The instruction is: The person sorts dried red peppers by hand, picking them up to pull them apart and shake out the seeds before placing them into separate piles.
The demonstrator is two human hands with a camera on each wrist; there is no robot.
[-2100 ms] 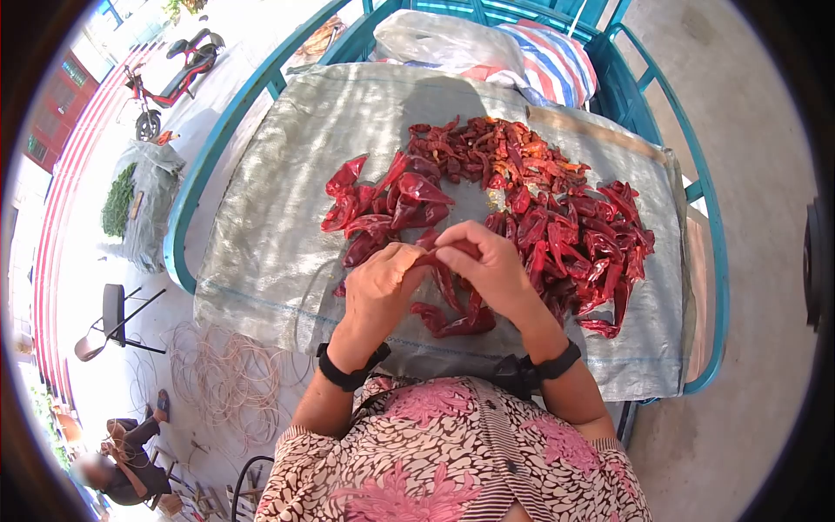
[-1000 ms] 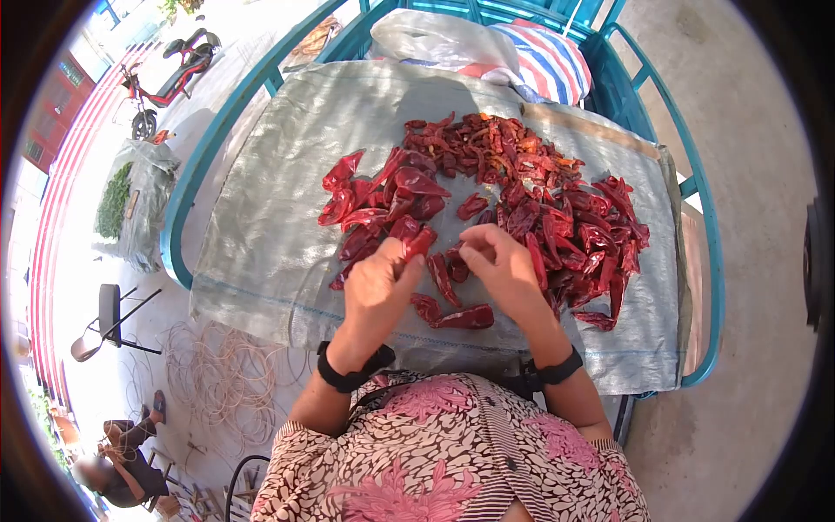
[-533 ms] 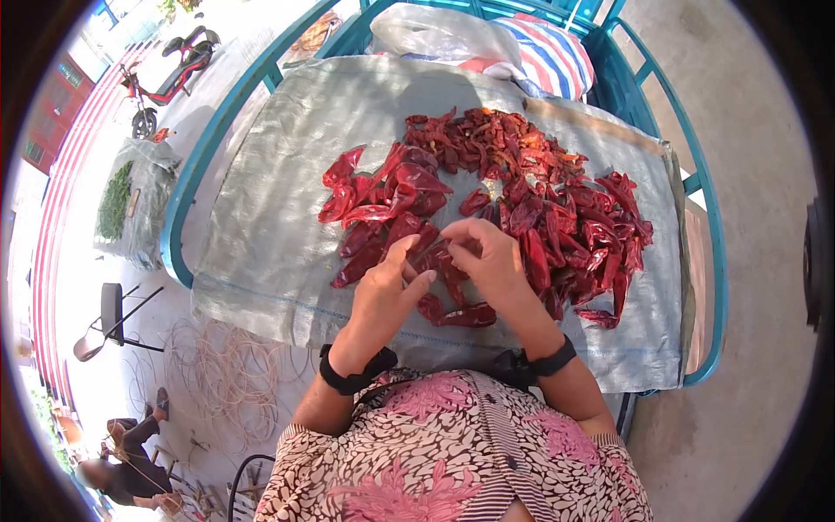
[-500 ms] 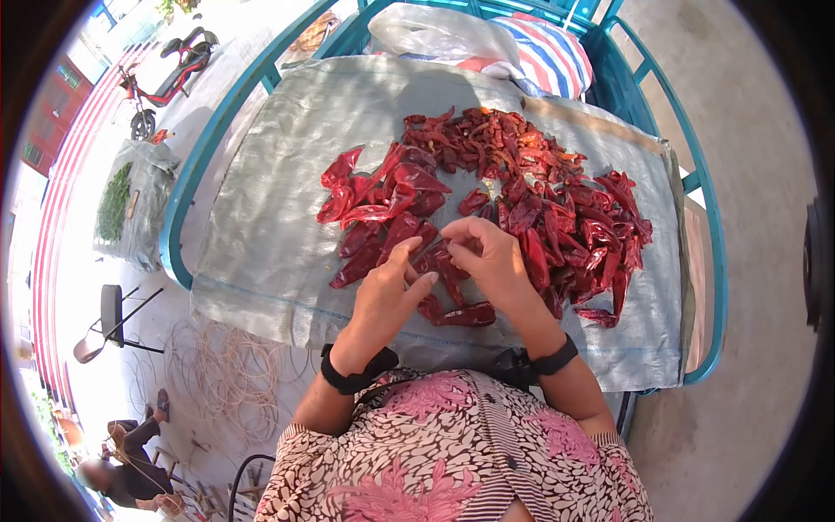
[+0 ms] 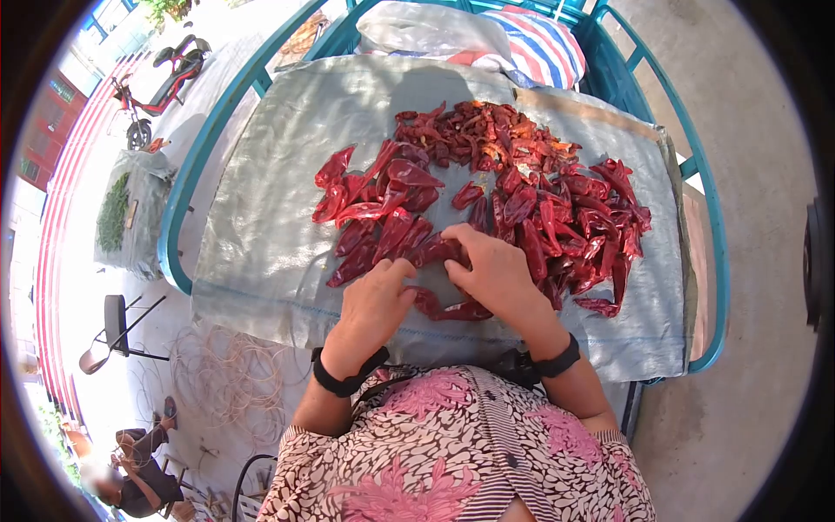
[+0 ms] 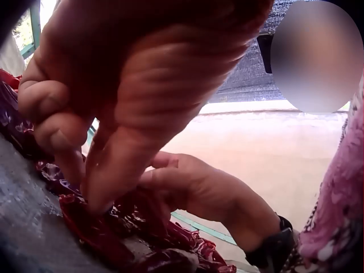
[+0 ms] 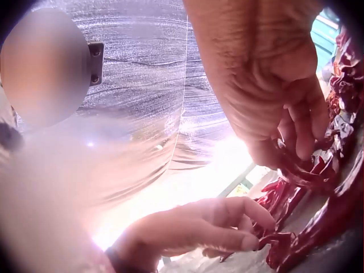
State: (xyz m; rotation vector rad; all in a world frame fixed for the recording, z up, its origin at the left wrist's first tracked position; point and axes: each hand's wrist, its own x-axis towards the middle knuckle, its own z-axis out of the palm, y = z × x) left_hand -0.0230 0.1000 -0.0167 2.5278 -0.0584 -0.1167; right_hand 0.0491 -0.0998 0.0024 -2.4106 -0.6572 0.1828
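In the head view my right hand (image 5: 496,271) grips a dark red dried chili pepper (image 5: 432,250) between thumb and fingers. The right wrist view shows those fingers curled round a glossy pepper (image 7: 304,175). My left hand (image 5: 374,303) is just left of it, thumb and forefinger apart and bent loosely, fingertips right at the peppers. Below the hands lies another pepper (image 5: 461,311), its end close by the left thumb. In the left wrist view the left fingertips point down over a pepper (image 6: 94,230). Larger peppers (image 5: 391,187) form a pile beyond the left hand.
A big pile of red peppers (image 5: 565,226) lies to the right; smaller, drier ones (image 5: 487,135) lie at the back. All rest on a grey woven sheet (image 5: 270,174) over a cart with blue-green rails (image 5: 204,139). Bags (image 5: 435,33) stand behind. A person (image 5: 143,478) sits at lower left.
The left hand lets go of a pepper onto the left pile. Both hands then lower to the peppers in front, and the right hand takes hold of one. The head view shifts slightly.
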